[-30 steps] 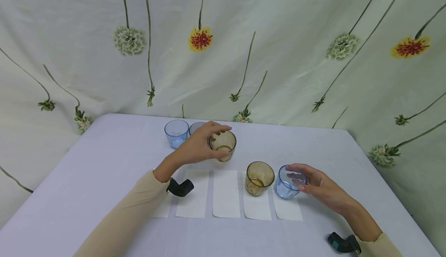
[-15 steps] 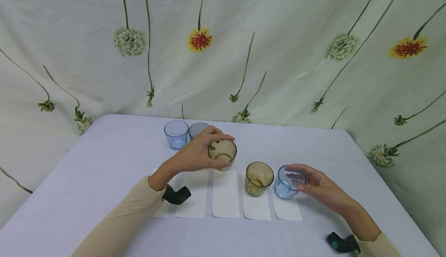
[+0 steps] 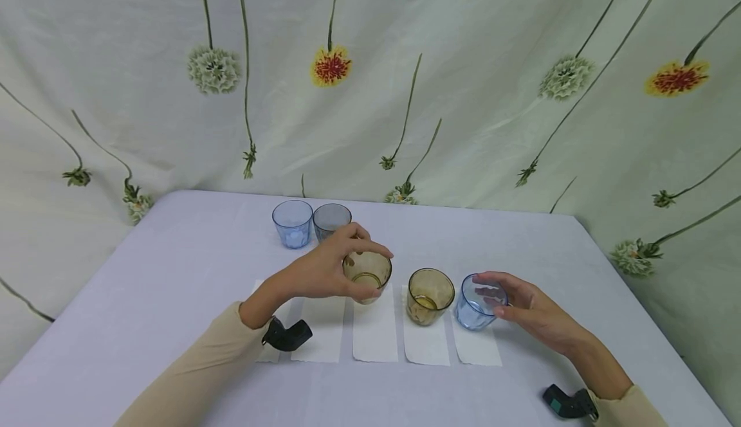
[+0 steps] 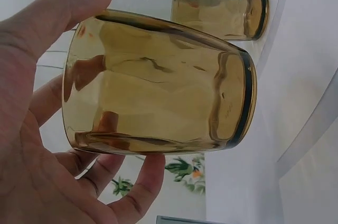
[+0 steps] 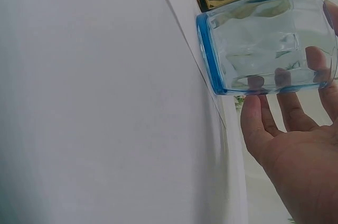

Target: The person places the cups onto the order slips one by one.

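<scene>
1. Above the upper end of the middle paper strip (image 3: 375, 343), an amber glass (image 3: 375, 274) is held mouth up in the left hand (image 3: 324, 267), its base raised off the table (image 3: 417, 395)
2. On that glass the left hand has a firm curled hold near the rim, thumb on the near side and fingers around the far side, as the left wrist view shows
3. To the right, the right hand (image 3: 541, 316) is curled around a blue glass (image 3: 473, 317), fingertips against its side and thumb near the rim
4. Under this blue glass lies the rightmost paper strip (image 3: 479, 351); the glass sits at its upper part, mouth up
5. Just beside it, on the next strip to the left (image 3: 427, 350), a second amber glass (image 3: 430, 298) stands upright, untouched by either hand
6. Toward the back left of the table, a far blue glass (image 3: 292, 226) and a grey glass (image 3: 332, 217) stand side by side, the grey one partly hidden by the left hand
7. Around both wrists, beige sleeves (image 3: 197, 366) end beside small black devices (image 3: 287, 335)
8. Behind the table hangs a pale cloth (image 3: 475, 22) printed with long-stemmed flowers
</scene>
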Demonstrator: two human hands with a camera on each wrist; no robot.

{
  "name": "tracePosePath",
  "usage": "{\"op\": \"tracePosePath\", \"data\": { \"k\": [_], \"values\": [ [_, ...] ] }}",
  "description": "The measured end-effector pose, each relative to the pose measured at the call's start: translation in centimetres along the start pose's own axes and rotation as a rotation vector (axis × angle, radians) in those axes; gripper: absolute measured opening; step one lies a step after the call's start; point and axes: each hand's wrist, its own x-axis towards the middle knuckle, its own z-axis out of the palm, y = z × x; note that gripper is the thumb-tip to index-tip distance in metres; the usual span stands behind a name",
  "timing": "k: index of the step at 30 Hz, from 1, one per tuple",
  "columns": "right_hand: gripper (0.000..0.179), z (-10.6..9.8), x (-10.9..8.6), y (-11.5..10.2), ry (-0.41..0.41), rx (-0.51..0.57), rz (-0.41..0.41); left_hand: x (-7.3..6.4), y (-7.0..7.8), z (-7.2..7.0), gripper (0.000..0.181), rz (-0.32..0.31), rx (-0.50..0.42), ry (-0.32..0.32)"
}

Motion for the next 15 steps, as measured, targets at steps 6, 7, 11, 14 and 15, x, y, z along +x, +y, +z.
{"op": "tracePosePath", "data": {
  "k": [6, 7, 11, 14, 15],
  "values": [
    [0.051, -0.02, -0.04, -0.04, 0.000, 0.004, 0.003, -0.17, 0.36, 0.28, 0.049, 0.019, -0.004, -0.028],
    [0.051, 0.00, -0.03, -0.06, 0.001, 0.004, 0.005, -0.17, 0.41, 0.34, 0.049, 0.019, -0.009, -0.036],
    [0.051, 0.06, 0.00, -0.13, 0.002, 0.000, 0.009, -0.24, 0.38, 0.57, 0.049, 0.011, -0.019, -0.063],
    [0.051, 0.05, 0.00, -0.14, 0.001, -0.002, 0.005, -0.34, 0.24, 0.72, 0.050, 0.009, -0.025, -0.067],
    [0.051, 0.05, 0.00, -0.15, 0.000, -0.002, 0.004, -0.37, 0.20, 0.76, 0.050, 0.010, -0.027, -0.065]
  ]
}}
